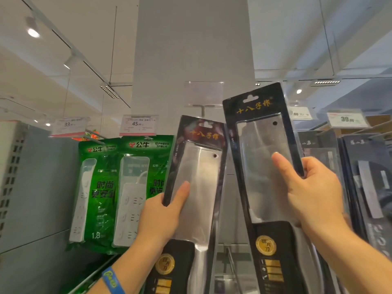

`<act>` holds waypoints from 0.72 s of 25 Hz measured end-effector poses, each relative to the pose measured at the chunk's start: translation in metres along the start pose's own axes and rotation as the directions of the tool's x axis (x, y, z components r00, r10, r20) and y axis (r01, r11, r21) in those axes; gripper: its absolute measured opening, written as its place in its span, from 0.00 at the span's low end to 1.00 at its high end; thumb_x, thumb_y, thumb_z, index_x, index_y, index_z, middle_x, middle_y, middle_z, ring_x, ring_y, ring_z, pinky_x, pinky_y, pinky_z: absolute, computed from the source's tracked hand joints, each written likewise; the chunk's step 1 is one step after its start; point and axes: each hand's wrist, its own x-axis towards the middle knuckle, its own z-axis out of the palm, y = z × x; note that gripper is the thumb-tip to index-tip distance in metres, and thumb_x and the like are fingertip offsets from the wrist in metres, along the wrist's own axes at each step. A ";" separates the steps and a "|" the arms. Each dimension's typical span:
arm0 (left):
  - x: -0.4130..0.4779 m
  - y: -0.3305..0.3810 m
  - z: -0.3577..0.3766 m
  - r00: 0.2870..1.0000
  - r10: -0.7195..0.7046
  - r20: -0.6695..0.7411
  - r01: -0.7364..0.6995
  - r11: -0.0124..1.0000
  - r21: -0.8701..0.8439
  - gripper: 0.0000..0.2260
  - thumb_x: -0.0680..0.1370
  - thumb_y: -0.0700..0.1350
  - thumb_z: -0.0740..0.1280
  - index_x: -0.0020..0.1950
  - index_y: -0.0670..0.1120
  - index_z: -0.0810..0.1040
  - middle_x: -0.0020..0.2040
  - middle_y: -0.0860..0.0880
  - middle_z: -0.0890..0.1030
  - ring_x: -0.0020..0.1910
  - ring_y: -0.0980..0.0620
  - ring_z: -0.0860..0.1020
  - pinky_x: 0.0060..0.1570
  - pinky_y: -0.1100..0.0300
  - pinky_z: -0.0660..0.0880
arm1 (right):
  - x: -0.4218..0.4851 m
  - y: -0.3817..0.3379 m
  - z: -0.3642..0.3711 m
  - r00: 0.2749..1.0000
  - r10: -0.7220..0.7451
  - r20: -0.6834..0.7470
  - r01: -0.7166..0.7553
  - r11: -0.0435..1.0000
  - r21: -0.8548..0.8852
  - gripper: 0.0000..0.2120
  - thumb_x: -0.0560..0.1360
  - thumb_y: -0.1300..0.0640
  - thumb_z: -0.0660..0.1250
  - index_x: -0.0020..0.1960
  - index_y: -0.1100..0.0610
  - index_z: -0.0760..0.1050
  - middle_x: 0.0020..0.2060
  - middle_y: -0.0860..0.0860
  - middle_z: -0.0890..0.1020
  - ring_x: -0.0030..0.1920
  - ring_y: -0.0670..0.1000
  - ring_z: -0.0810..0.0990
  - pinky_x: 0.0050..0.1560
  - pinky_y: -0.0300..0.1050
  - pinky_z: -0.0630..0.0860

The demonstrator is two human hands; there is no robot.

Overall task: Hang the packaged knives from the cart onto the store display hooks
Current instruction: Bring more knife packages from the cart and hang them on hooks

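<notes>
My left hand (161, 213) grips a packaged cleaver (197, 187) in a black blister card with gold lettering, thumb across the blade window. My right hand (311, 192) holds a second, identical packaged cleaver (263, 158) higher up and tilted slightly left. Both cards have a hang slot at the top. Between and behind them stands a display hook (203, 110) with an empty clear label holder (203, 93). The left card's slot sits just below that hook's stem.
Green-packaged power strips (118, 187) hang to the left under price tags (138, 124). More dark packaged knives (364, 177) hang at the right under a price tag (346, 119). A grey pillar (191, 49) rises behind. A perforated shelf upright (10, 177) is at far left.
</notes>
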 end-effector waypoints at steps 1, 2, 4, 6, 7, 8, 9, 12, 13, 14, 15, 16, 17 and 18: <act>0.000 -0.001 -0.001 1.000 -0.028 -0.001 0.028 0.999 -0.038 0.29 0.64 0.75 0.65 0.45 0.51 0.84 0.39 0.57 0.86 0.38 0.59 0.84 0.39 0.61 0.79 | -0.001 0.000 -0.001 1.000 -0.007 0.008 0.007 1.000 -0.003 0.32 0.73 0.31 0.66 0.39 0.63 0.73 0.33 0.63 0.76 0.33 0.62 0.74 0.32 0.56 0.71; -0.001 -0.001 -0.002 0.998 -0.060 0.006 0.060 0.995 -0.076 0.28 0.65 0.74 0.65 0.45 0.51 0.84 0.39 0.57 0.86 0.37 0.59 0.84 0.38 0.62 0.78 | -0.003 0.000 -0.002 1.000 -0.009 0.017 0.009 1.000 -0.003 0.32 0.73 0.31 0.67 0.40 0.63 0.74 0.33 0.63 0.77 0.35 0.63 0.75 0.33 0.58 0.73; -0.002 -0.001 -0.001 0.997 -0.072 0.031 0.074 0.994 -0.075 0.26 0.67 0.72 0.66 0.42 0.50 0.84 0.37 0.57 0.86 0.35 0.61 0.83 0.34 0.66 0.75 | -0.006 0.000 -0.001 1.000 0.005 0.030 -0.005 1.000 -0.007 0.32 0.73 0.31 0.67 0.41 0.64 0.75 0.34 0.63 0.78 0.36 0.64 0.76 0.36 0.61 0.75; -0.002 0.001 -0.002 0.997 -0.056 0.044 0.058 0.997 -0.046 0.27 0.67 0.72 0.66 0.42 0.50 0.85 0.38 0.57 0.86 0.36 0.60 0.84 0.36 0.64 0.76 | -0.009 -0.002 0.001 0.999 0.015 0.046 -0.015 1.000 -0.009 0.32 0.73 0.31 0.67 0.41 0.63 0.75 0.34 0.63 0.78 0.37 0.63 0.77 0.37 0.62 0.76; 0.000 0.001 -0.004 0.998 -0.046 0.046 0.048 0.998 -0.029 0.27 0.67 0.73 0.66 0.43 0.50 0.85 0.39 0.57 0.86 0.37 0.59 0.84 0.38 0.61 0.78 | -0.009 -0.003 0.002 0.999 0.013 0.044 -0.013 1.000 -0.004 0.32 0.73 0.32 0.67 0.40 0.63 0.74 0.34 0.63 0.78 0.36 0.63 0.76 0.36 0.61 0.75; 0.002 0.001 -0.006 0.999 -0.034 0.042 0.034 0.999 -0.009 0.28 0.66 0.74 0.66 0.45 0.51 0.85 0.40 0.57 0.86 0.39 0.58 0.84 0.39 0.60 0.78 | -0.010 -0.005 0.002 0.999 0.007 0.038 -0.007 1.000 -0.002 0.32 0.73 0.32 0.67 0.40 0.64 0.73 0.33 0.64 0.77 0.36 0.64 0.75 0.34 0.59 0.73; 0.004 0.000 -0.009 0.999 -0.027 0.031 0.027 1.000 0.004 0.28 0.66 0.74 0.66 0.46 0.52 0.85 0.41 0.57 0.86 0.40 0.57 0.84 0.41 0.59 0.79 | -0.010 -0.007 0.003 0.999 0.001 0.032 -0.001 1.000 -0.004 0.33 0.73 0.32 0.67 0.39 0.65 0.72 0.33 0.64 0.76 0.36 0.64 0.75 0.33 0.58 0.71; 0.006 0.001 -0.012 0.999 -0.044 0.028 0.045 0.998 -0.032 0.27 0.66 0.73 0.67 0.46 0.51 0.85 0.40 0.58 0.86 0.38 0.59 0.84 0.40 0.60 0.78 | -0.012 -0.011 0.003 0.999 0.003 0.040 -0.003 1.000 0.012 0.31 0.73 0.33 0.68 0.41 0.63 0.74 0.33 0.62 0.78 0.36 0.62 0.76 0.35 0.60 0.75; 0.004 0.002 -0.011 0.998 -0.047 0.040 0.048 0.998 -0.031 0.26 0.66 0.73 0.67 0.45 0.51 0.85 0.39 0.59 0.86 0.36 0.60 0.84 0.39 0.60 0.78 | -0.012 -0.011 0.003 0.999 0.004 0.044 -0.005 1.000 0.014 0.30 0.73 0.33 0.68 0.41 0.63 0.75 0.33 0.61 0.79 0.36 0.62 0.77 0.36 0.60 0.76; 0.002 0.003 -0.009 0.998 -0.042 0.051 0.043 0.999 -0.022 0.26 0.66 0.73 0.67 0.43 0.51 0.85 0.38 0.59 0.85 0.36 0.60 0.83 0.37 0.61 0.77 | -0.012 -0.012 0.003 0.999 0.005 0.049 -0.005 1.000 0.010 0.30 0.73 0.33 0.68 0.41 0.63 0.75 0.34 0.61 0.79 0.37 0.62 0.77 0.36 0.61 0.76; 0.001 0.004 -0.008 0.998 -0.031 0.055 0.032 0.999 -0.013 0.25 0.66 0.73 0.67 0.42 0.51 0.85 0.37 0.59 0.85 0.35 0.61 0.83 0.34 0.64 0.77 | -0.012 -0.012 0.003 0.999 0.005 0.051 -0.005 1.000 0.004 0.32 0.73 0.33 0.68 0.42 0.65 0.75 0.35 0.63 0.79 0.37 0.64 0.77 0.37 0.62 0.75; 0.001 0.004 -0.008 0.998 -0.024 0.052 0.024 1.000 -0.010 0.26 0.66 0.73 0.67 0.42 0.51 0.84 0.37 0.59 0.85 0.35 0.61 0.83 0.30 0.66 0.76 | -0.012 -0.011 0.003 0.999 0.005 0.049 -0.004 1.000 -0.004 0.33 0.73 0.33 0.68 0.42 0.67 0.74 0.35 0.65 0.78 0.38 0.66 0.76 0.37 0.62 0.75; 0.000 0.004 -0.009 0.999 -0.027 0.042 0.028 0.999 -0.019 0.26 0.66 0.73 0.67 0.42 0.51 0.84 0.37 0.59 0.85 0.35 0.61 0.83 0.29 0.68 0.76 | -0.011 -0.010 0.002 0.999 0.004 0.045 -0.004 1.000 -0.009 0.34 0.73 0.33 0.68 0.42 0.67 0.73 0.36 0.67 0.77 0.38 0.67 0.75 0.36 0.62 0.74; 0.000 0.003 -0.010 0.999 -0.041 0.032 0.042 0.998 -0.039 0.27 0.65 0.73 0.67 0.43 0.50 0.84 0.37 0.58 0.85 0.35 0.60 0.83 0.30 0.67 0.76 | -0.011 -0.010 0.001 0.999 0.007 0.041 -0.007 1.000 -0.004 0.35 0.73 0.33 0.68 0.41 0.68 0.72 0.35 0.67 0.76 0.36 0.67 0.74 0.35 0.62 0.73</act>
